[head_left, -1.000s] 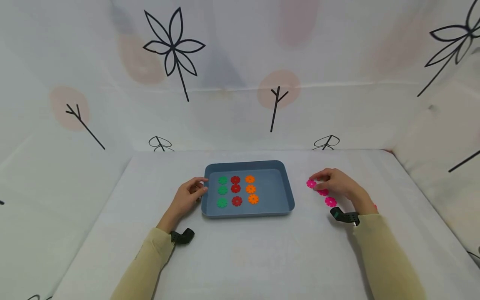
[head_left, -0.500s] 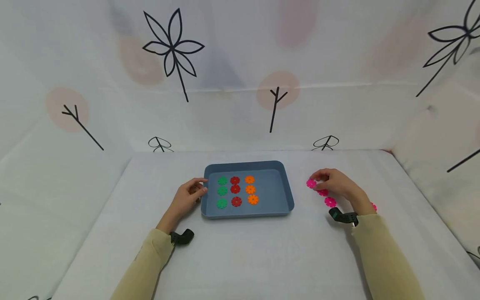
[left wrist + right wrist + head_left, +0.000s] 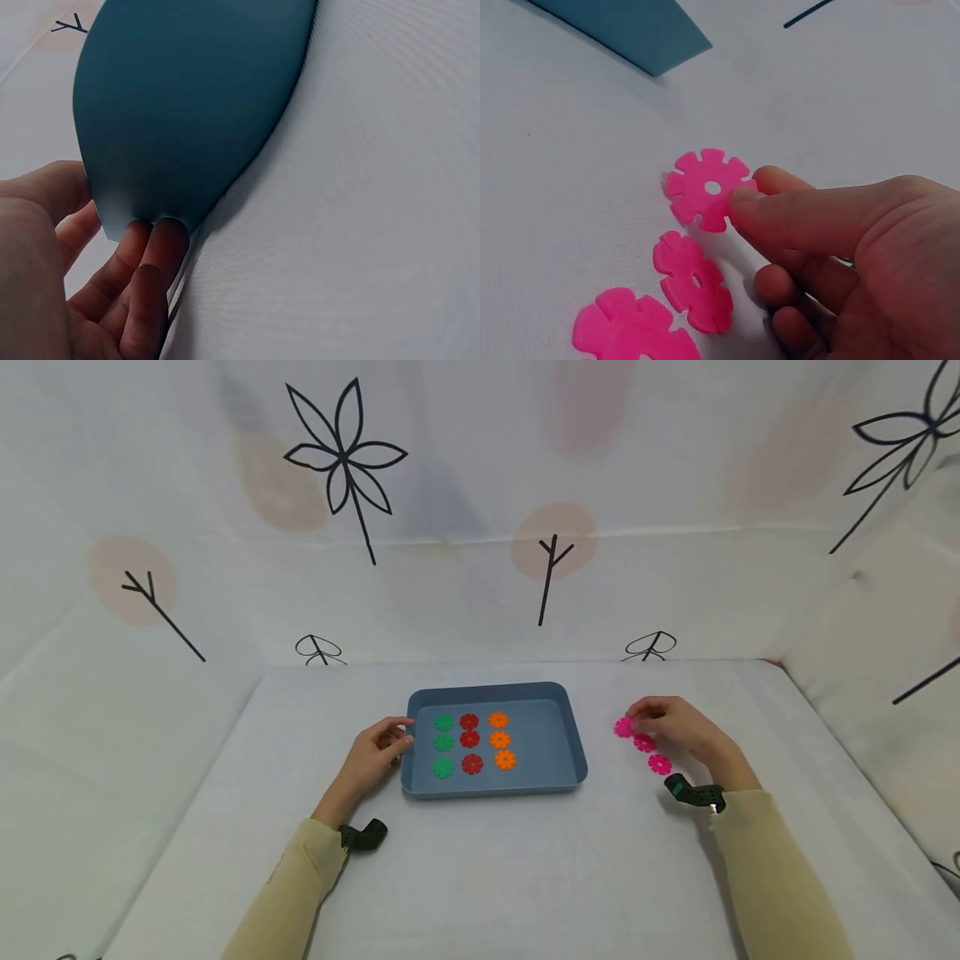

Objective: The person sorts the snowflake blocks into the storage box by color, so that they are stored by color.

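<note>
My left hand [image 3: 372,748] is at the left end of a blue-grey tray [image 3: 551,760], fingers curled at its rim. In the left wrist view, fingertips meet the outer wall of the tray [image 3: 187,97], with another digit reaching behind the rim. My right hand [image 3: 684,731] pinches a pink notched flower disc [image 3: 697,184] between thumb and index finger, right of the tray. Two more pink discs lie beside it, a middle one [image 3: 694,281] and a nearer one [image 3: 626,322]. Inside the tray stand columns of green discs [image 3: 444,742], red discs [image 3: 469,739] and orange discs [image 3: 500,740].
A white cloth [image 3: 480,877] covers the table. Behind it hangs a white curtain [image 3: 450,593] with plant drawings. Dark wrist devices, a left one [image 3: 364,835] and a right one [image 3: 693,793], sit at the sleeve cuffs.
My right hand has shifted slightly right, showing more of the middle pink disc. A pink disc that showed by the right wrist is now hidden. The left hand stays at the tray.
</note>
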A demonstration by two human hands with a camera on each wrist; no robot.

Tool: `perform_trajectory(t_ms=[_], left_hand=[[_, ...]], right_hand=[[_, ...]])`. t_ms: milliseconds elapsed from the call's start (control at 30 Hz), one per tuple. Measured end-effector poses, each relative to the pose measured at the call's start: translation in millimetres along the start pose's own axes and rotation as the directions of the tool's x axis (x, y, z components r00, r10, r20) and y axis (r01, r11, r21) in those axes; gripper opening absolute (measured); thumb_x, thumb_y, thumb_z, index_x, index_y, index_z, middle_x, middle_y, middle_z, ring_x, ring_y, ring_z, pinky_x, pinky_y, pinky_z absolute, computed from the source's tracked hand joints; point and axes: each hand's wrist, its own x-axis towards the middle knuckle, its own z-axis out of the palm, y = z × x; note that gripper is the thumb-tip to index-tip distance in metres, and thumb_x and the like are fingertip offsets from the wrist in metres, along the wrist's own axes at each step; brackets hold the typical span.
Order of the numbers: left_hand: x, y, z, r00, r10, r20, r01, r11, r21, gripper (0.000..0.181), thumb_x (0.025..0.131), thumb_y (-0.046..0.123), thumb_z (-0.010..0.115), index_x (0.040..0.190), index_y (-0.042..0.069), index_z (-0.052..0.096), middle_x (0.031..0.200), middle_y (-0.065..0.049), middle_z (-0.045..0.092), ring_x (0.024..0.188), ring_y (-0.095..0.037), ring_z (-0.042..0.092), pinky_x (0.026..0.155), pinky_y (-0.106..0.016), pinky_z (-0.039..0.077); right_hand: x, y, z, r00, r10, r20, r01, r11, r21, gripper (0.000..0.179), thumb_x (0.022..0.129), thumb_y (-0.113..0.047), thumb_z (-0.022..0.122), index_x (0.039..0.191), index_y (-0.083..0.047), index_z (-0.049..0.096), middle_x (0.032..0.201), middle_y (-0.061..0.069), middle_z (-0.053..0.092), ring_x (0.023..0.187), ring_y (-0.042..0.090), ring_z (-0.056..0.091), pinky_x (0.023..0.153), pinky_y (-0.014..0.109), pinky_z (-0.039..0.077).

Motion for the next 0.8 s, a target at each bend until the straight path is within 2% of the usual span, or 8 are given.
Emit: perform_trajectory(t_ms=[167,433,667,800], left_hand=[[0.3,0.0,0.0,1.000,0.009,0.009,-0.009,1.000,0.001,0.032,0.098,0.020,0.066,0.128,0.008,0.065,0.098,-0.009,0.061,0.073,-0.018,0.057,0.061,-0.027,0.049],[1.1,0.8,-0.3,1.000,0.008,0.008,-0.008,1.000,-0.005,0.033,0.098,0.019,0.066,0.129,0.006,0.064,0.098,-0.011,0.060,0.074,-0.020,0.057,0.062,-0.027,0.049],[-9.0,40.7,-5.3,0.999,0.007,0.036,-0.007,1.000,-0.003,0.033,0.098,0.009,0.063,0.128,-0.005,0.061,0.097,-0.014,0.060,0.077,-0.032,0.058,0.064,-0.030,0.050],[-9.7,40.9,-5.6,0.999,0.006,0.035,-0.006,1.000,0.002,0.033,0.098,0.009,0.064,0.128,-0.005,0.061,0.097,-0.013,0.060,0.077,-0.032,0.058,0.064,-0.032,0.051]], right_hand=[[-1.6,0,-5,1.000,0.000,-0.005,0.000,0.999,0.041,0.039,0.095,-0.022,0.070,0.127,-0.002,0.060,0.119,0.016,0.059,0.113,0.031,0.048,0.089,0.033,0.045],[-3.6,-10,-12,1.000,0.017,-0.020,-0.016,0.998,0.066,0.038,0.098,-0.018,0.064,0.131,0.000,0.057,0.126,0.019,0.057,0.117,0.032,0.046,0.088,0.029,0.046],[-1.2,-15,-12,0.999,0.031,-0.033,-0.029,0.998,0.050,0.042,0.098,-0.026,0.064,0.134,-0.004,0.057,0.131,0.017,0.055,0.118,0.031,0.046,0.086,0.029,0.047],[0.5,-21,-8,0.999,0.024,-0.044,-0.022,0.998,0.052,0.042,0.099,-0.026,0.064,0.134,-0.004,0.057,0.129,0.018,0.057,0.116,0.031,0.051,0.084,0.026,0.049]])
